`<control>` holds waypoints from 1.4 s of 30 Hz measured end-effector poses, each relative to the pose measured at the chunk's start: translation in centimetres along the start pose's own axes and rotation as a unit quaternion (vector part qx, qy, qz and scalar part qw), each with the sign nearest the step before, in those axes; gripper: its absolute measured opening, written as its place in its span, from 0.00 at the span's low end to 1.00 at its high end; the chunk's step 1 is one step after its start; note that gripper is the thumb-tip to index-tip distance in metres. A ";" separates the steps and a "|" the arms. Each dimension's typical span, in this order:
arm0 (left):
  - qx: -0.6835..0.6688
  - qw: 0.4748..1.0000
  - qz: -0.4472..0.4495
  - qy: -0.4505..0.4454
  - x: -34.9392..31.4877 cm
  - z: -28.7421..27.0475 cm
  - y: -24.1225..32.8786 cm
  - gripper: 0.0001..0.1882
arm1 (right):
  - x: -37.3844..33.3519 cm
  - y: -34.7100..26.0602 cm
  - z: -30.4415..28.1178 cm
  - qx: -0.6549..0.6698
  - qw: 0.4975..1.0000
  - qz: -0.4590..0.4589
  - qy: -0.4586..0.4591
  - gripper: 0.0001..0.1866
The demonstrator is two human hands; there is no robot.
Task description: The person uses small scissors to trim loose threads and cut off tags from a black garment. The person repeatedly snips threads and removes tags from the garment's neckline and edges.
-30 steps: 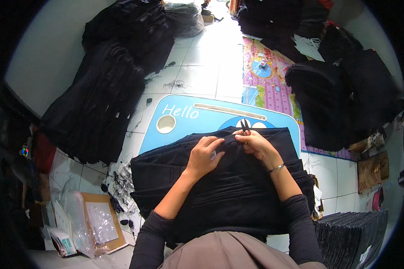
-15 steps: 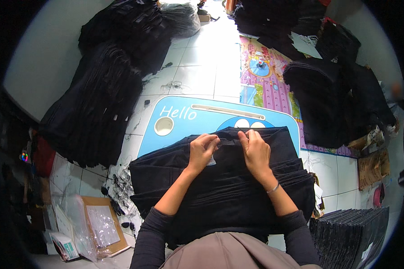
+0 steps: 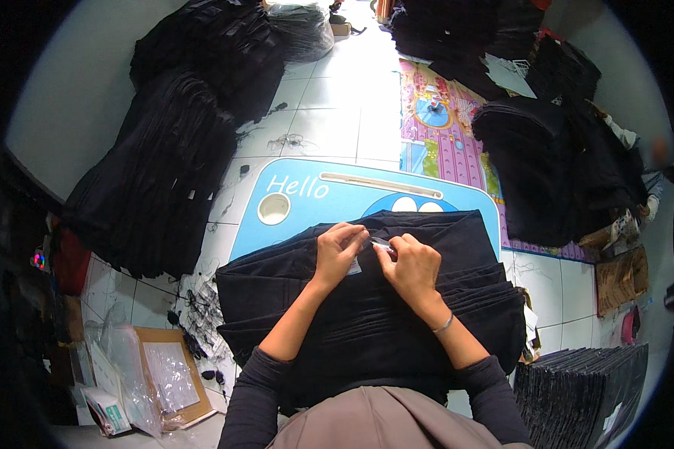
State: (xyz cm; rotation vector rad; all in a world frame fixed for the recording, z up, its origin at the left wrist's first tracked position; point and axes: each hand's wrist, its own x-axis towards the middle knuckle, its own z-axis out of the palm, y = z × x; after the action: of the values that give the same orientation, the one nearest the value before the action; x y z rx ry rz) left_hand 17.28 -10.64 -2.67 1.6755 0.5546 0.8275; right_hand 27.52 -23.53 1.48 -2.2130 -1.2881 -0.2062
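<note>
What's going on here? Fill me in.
The person's left hand pinches the black cloth near its far edge; the cloth lies in layers, partly covering a blue table. The right hand holds a small shiny item close to the left hand, but too little of it shows to say what it is. A pale tag shows just beneath the left hand. More dark cloth is heaped beyond the table on both sides.

Cloth pile (image 3: 371, 318) on table (image 3: 329, 213); far beyond, seemingly bag (image 3: 303, 34).
</note>
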 end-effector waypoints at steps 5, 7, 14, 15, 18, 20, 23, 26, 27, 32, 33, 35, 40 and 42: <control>0.024 0.999 0.026 -0.027 0.0 -0.1 -0.1 0.08 | 0.1 0.0 0.7 -0.028 0.999 -0.022 -0.005 0.16; 0.029 0.999 0.008 -0.021 0.0 -0.1 -0.1 0.07 | -0.2 0.1 0.7 -0.026 0.999 -0.020 -0.017 0.16; 0.090 0.995 -0.037 0.009 -0.1 0.2 0.6 0.06 | 0.0 1.7 -1.2 0.031 0.998 0.062 -0.006 0.19; 0.110 0.994 -0.021 -0.007 -0.2 0.4 0.6 0.06 | 0.2 2.2 -1.5 0.047 0.995 0.082 0.005 0.19; 0.246 0.964 0.103 0.000 -0.5 1.0 0.5 0.05 | 0.5 3.2 -2.1 0.079 0.986 0.145 -0.018 0.21; 0.289 0.950 0.115 0.002 -0.3 1.1 0.5 0.05 | 0.5 3.6 -1.9 0.090 0.984 0.152 -0.018 0.22; 0.145 0.989 -0.005 -0.009 0.7 -1.3 0.9 0.06 | 0.4 3.8 -1.5 0.093 0.986 0.136 0.000 0.22; 0.089 0.982 -0.078 0.147 2.9 -8.5 1.9 0.11 | 0.3 3.9 -1.4 0.104 0.986 0.134 -0.004 0.23; 0.205 0.950 -0.065 0.227 3.5 -11.7 2.3 0.09 | 0.3 4.0 -1.4 0.111 0.984 0.142 -0.010 0.23; 0.591 0.753 0.016 0.289 2.7 -14.6 1.7 0.22 | 1.1 3.5 -0.8 0.153 0.977 0.144 -0.021 0.25; 0.488 0.849 0.074 0.189 2.6 -13.1 1.6 0.20 | 1.3 3.4 -0.6 0.153 0.979 0.135 -0.019 0.25; 0.233 0.971 0.036 0.047 1.9 -6.9 0.6 0.13 | 1.3 3.4 -0.4 0.161 0.978 0.127 -0.023 0.26; 0.246 0.962 0.100 -0.063 1.4 1.6 0.1 0.11 | 1.3 3.9 -0.3 0.169 0.978 0.124 -0.019 0.25; 0.336 0.920 0.191 -0.061 1.3 2.0 0.1 0.11 | 1.2 4.0 -0.3 0.166 0.975 0.140 -0.038 0.25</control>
State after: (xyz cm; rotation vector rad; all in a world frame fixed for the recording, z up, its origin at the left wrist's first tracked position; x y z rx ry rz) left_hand 19.66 -11.01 -2.50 2.5093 0.4540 0.8505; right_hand 31.52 -24.31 0.60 -2.0928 -0.9512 0.1903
